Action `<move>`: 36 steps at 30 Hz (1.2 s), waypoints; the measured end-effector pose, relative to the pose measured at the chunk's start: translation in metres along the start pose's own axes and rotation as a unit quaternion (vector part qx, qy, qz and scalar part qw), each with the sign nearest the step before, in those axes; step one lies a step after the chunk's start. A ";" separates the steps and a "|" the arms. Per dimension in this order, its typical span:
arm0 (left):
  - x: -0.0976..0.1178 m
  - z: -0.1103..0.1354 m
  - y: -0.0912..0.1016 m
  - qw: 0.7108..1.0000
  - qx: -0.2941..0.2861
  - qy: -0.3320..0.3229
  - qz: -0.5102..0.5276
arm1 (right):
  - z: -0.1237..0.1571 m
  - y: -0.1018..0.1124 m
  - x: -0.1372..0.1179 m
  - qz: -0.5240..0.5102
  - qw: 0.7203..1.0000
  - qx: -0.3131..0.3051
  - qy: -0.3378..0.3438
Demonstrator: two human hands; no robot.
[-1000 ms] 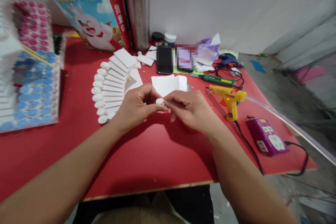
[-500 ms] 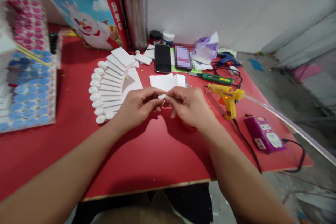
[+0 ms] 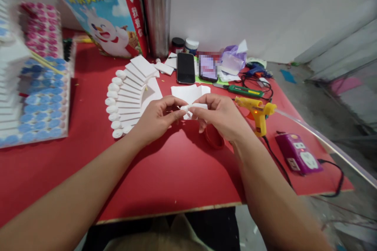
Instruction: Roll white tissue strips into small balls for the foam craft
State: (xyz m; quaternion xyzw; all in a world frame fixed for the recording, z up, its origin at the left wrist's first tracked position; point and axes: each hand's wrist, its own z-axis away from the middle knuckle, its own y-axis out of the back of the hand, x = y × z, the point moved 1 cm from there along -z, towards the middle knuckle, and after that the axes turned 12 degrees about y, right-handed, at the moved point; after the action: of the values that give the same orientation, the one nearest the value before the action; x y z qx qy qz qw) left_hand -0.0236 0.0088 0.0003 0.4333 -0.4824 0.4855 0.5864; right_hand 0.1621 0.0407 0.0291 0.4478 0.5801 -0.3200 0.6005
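Both my hands meet over the middle of the red table (image 3: pixel 165 172). My left hand (image 3: pixel 156 119) pinches one end of a small white foam piece (image 3: pixel 193 106), fingers closed. My right hand (image 3: pixel 220 115) holds the other end between thumb and forefinger, also closed. Just behind them lies a stack of white foam sheets (image 3: pixel 188 92). To the left sits a fan-shaped white foam stair model (image 3: pixel 129 96) with round white knobs along its outer edge. A red ring (image 3: pixel 213 138) lies on the table under my right wrist.
A yellow glue gun (image 3: pixel 257 111) with a lit lamp stands right of my hands, its cord running to a purple power strip (image 3: pixel 297 153). A phone (image 3: pixel 185 68), green tool (image 3: pixel 243 91), steel flask (image 3: pixel 156 11), printed box (image 3: pixel 100 8) and blue-and-pink foam model (image 3: pixel 38 86) surround the area.
The white piece between my fingers has turned from a small round end to a longer strip lying sideways. Both hands rose slightly; the red ring now shows beneath my right hand.
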 end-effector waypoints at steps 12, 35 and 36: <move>-0.005 0.000 -0.005 0.988 0.000 0.075 0.136 | 0.006 -0.006 0.001 0.273 0.933 -0.004 0.234; 0.001 -0.001 0.002 0.973 0.079 -0.134 -0.171 | -0.003 -0.002 0.008 -0.204 0.973 -0.017 -0.106; 0.001 -0.001 0.002 0.974 0.079 -0.130 -0.167 | -0.003 -0.002 0.008 -0.204 0.973 -0.019 -0.103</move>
State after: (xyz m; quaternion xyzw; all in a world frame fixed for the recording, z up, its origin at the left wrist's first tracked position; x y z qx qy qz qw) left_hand -0.0257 0.0098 0.0010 0.6122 -0.4352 0.3566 0.5556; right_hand 0.1602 0.0440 0.0210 0.2733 0.6004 -0.4688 0.5874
